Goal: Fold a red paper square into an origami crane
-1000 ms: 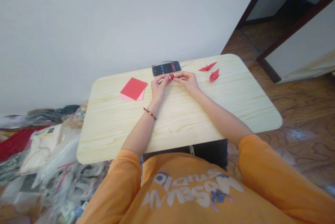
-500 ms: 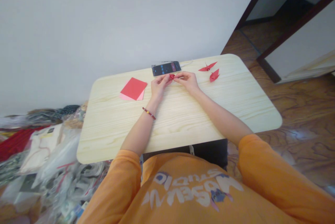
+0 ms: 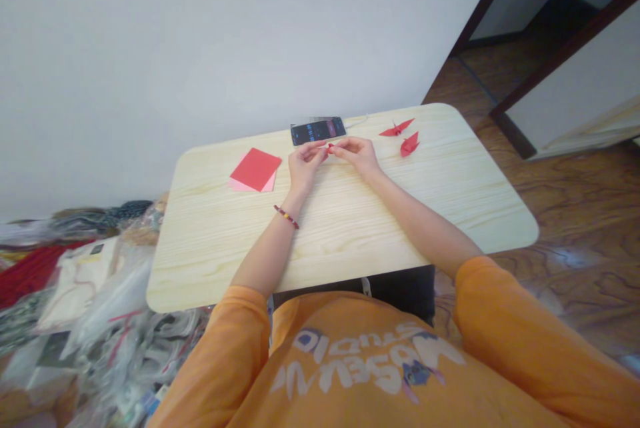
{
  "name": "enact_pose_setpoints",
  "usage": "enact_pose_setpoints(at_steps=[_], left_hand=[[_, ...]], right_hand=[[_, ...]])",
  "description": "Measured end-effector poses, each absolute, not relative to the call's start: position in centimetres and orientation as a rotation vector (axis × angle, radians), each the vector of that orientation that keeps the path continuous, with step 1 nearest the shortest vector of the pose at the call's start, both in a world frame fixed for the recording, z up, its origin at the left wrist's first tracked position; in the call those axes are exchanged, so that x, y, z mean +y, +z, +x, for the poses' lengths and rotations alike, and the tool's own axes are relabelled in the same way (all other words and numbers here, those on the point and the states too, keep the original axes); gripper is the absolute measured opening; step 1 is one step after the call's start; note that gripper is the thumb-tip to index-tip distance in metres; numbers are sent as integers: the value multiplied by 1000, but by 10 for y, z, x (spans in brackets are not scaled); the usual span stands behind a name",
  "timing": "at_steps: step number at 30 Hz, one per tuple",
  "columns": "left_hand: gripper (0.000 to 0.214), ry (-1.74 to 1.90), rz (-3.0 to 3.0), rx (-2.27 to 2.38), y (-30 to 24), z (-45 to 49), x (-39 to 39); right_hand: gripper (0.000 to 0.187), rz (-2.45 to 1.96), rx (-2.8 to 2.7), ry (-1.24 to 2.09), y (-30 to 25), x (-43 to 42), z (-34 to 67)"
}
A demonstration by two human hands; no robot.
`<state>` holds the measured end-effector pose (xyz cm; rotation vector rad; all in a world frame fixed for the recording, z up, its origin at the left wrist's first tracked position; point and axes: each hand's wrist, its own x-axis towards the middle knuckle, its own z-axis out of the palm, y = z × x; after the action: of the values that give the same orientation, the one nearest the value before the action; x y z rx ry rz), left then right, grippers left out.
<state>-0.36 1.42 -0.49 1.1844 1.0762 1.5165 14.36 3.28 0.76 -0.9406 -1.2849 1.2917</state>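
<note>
Between my fingertips is a small piece of folded red paper (image 3: 330, 148), mostly hidden by the fingers. My left hand (image 3: 307, 163) pinches it from the left, and my right hand (image 3: 358, 153) pinches it from the right. Both hands are over the table (image 3: 350, 228), just in front of a phone (image 3: 319, 131) with a lit timer screen. To the right lie two folded red paper cranes, one with spread wings (image 3: 397, 128) and a more compact one (image 3: 409, 145). Left of my hands, a red paper square (image 3: 256, 169) rests on pink paper (image 3: 242, 186).
A white cable (image 3: 357, 123) runs from the phone toward the wall (image 3: 225, 41) behind the table. Bagged items and clothes (image 3: 110, 301) are piled on the left. Wooden floor (image 3: 575, 208) and a doorway are at the right.
My left fingers have shifted slightly on the folded red paper, and less of it shows now. The right hand has barely moved. The cranes and paper squares lie as before.
</note>
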Motion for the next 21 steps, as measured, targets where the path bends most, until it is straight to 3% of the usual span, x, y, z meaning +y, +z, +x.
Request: enact_pose_setpoints(at_steps=[21], left_hand=[[16, 1502, 1303, 1183, -1, -2, 13]], right_hand=[[20, -1008, -1232, 1300, 3, 38, 144]])
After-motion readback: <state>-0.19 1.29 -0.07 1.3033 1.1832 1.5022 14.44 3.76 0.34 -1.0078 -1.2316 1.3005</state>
